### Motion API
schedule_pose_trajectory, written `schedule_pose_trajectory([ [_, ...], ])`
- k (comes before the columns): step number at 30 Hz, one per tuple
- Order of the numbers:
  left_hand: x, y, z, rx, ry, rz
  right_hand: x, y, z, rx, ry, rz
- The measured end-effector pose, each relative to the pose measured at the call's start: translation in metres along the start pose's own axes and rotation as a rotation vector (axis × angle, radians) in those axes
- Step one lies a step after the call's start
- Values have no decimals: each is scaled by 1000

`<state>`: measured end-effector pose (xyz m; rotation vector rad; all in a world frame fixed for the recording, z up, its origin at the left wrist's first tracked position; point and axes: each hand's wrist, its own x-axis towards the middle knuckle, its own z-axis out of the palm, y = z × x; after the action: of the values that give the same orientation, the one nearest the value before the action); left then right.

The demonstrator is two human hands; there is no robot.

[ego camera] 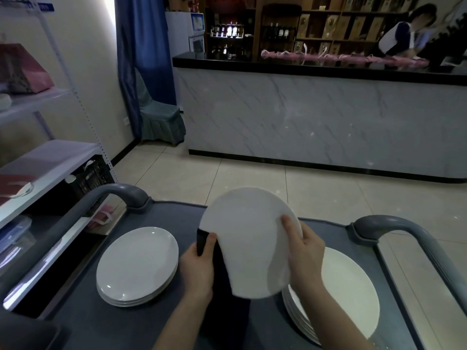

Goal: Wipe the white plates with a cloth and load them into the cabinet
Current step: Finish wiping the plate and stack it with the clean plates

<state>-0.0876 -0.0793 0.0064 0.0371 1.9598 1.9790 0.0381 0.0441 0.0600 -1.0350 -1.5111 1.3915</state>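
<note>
I hold a white plate point(249, 238) tilted up above the grey cart top point(161, 215). My right hand point(304, 251) grips its right rim, thumb on the face. My left hand point(198, 265) holds a dark cloth point(219, 281) against the plate's left edge; the cloth hangs down below the plate. A stack of white plates point(137, 265) lies on the cart to the left. Another stack of white plates point(348, 286) lies to the right, partly hidden by my right arm.
Grey cart handles rise at the left point(121, 195) and right point(384, 228). A white shelf unit point(50, 162) with a black crate point(91, 178) stands on the left. A marble-fronted counter point(316, 117) crosses the far side, with a person point(404, 34) behind it.
</note>
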Motion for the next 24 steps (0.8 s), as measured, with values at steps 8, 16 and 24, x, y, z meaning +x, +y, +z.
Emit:
schedule_pose_trajectory([
  [8, -10, -8, 3, -76, 99, -48, -2, 8, -1, -19, -47, 8],
  [16, 17, 27, -17, 347, -376, 357, 51, -26, -15, -571, -722, -241],
  [24, 13, 14, -9, 214, -112, 239, 29, 1, -16, -245, -357, -108],
])
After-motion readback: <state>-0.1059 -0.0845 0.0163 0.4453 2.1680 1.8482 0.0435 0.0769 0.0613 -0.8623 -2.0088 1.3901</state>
